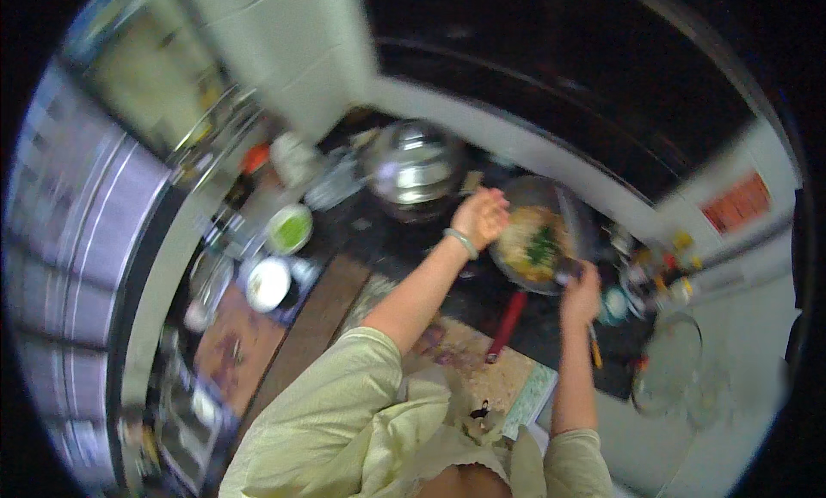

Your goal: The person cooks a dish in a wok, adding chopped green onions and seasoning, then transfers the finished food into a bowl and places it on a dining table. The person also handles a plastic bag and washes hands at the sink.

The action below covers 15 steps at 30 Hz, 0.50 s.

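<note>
A pan [506, 266] with a red handle [508, 327] sits on the dark stove, holding pale and yellow food topped with chopped greens [543, 245]. At the pan's left rim is my left hand [483, 219], with a pale bangle on the wrist; it holds nothing that I can make out, and its fingers look loosely apart. My right hand [581, 288] grips a dark object [568, 269] at the pan's lower right edge; blur hides what it is. A clear lid or sheet seems to stand behind the pan, not sharply visible.
A large domed metal pot [416, 169] stands left of the pan. Further left are a bowl with green contents [289, 229], a white bowl [268, 284], a plastic bag [332, 179] and a sink [187, 433]. Bottles and jars [664, 272] crowd the right wall.
</note>
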Each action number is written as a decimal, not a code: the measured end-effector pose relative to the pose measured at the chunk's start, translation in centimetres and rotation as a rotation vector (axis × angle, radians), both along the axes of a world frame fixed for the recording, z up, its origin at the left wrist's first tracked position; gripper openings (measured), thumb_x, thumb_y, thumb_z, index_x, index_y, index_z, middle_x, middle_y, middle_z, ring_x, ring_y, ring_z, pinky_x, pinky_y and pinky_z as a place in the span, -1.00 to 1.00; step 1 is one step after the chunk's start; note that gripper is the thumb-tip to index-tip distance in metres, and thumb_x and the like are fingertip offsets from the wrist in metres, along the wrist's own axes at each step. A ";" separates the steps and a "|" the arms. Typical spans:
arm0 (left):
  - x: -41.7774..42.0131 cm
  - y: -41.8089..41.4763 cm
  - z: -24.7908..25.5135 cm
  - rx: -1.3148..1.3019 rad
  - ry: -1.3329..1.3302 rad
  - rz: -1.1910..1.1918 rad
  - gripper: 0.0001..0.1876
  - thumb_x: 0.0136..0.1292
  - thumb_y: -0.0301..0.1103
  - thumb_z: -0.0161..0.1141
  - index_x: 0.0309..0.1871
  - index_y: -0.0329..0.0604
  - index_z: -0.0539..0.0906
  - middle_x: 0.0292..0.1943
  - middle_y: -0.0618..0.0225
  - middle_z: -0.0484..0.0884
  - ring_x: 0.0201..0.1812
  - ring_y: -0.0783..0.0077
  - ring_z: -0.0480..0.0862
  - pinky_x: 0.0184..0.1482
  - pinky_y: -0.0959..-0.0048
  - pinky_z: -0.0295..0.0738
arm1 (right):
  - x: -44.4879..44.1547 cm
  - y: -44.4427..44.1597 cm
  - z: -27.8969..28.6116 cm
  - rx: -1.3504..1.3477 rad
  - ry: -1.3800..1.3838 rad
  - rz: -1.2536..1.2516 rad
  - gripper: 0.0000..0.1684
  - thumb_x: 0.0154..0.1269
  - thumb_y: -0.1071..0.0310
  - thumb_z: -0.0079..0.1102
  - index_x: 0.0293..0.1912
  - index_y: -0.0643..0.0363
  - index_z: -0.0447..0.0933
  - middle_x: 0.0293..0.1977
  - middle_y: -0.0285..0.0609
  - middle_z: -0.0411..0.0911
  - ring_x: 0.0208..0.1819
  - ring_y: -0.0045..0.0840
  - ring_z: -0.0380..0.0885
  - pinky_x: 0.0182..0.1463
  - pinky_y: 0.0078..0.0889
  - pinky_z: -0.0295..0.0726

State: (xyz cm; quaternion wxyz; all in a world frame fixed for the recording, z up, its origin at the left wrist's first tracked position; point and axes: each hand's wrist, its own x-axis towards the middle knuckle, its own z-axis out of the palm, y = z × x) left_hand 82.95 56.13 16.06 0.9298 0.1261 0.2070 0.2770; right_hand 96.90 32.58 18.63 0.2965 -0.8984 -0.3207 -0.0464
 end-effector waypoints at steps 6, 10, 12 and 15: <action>-27.2 -7.2 -8.7 0.609 0.784 -0.017 -0.75 0.30 -0.19 0.22 -0.11 -0.15 0.57 -0.39 0.37 0.62 -0.47 0.58 0.56 -0.47 0.59 0.43 | -5.0 2.8 -1.9 -0.191 -0.111 0.036 -0.50 0.42 0.19 0.00 0.22 0.29 0.33 0.04 0.12 0.51 0.00 -0.03 0.52 -0.01 -0.08 0.49; -45.4 -15.3 -10.7 0.487 1.584 0.157 -0.72 0.14 -0.18 0.33 -0.18 -0.14 0.64 -0.33 0.24 0.71 -0.30 0.35 0.68 -0.18 0.38 0.56 | -14.5 5.2 -3.3 0.094 -0.189 0.594 -0.61 0.39 0.25 0.06 0.14 0.19 0.44 0.01 0.02 0.53 -0.03 -0.08 0.53 -0.02 -0.21 0.51; -53.0 -18.9 -11.9 0.472 1.778 0.208 -0.73 0.09 -0.24 0.36 -0.22 -0.20 0.64 -0.37 0.19 0.69 -0.31 0.23 0.68 -0.16 0.32 0.56 | -22.9 6.8 -0.9 0.052 -0.008 0.798 -0.65 0.33 0.31 0.12 0.10 0.09 0.49 -0.06 -0.09 0.55 -0.08 -0.15 0.55 -0.05 -0.27 0.52; -61.6 -21.6 -14.2 0.314 1.931 0.351 -0.68 0.02 -0.26 0.41 -0.21 -0.23 0.64 -0.35 0.14 0.64 -0.22 0.15 0.64 -0.09 0.29 0.53 | -33.2 9.0 -2.2 -0.048 0.070 1.088 -0.59 0.23 0.36 0.20 0.10 0.02 0.49 -0.17 -0.17 0.54 -0.14 -0.22 0.55 -0.13 -0.26 0.54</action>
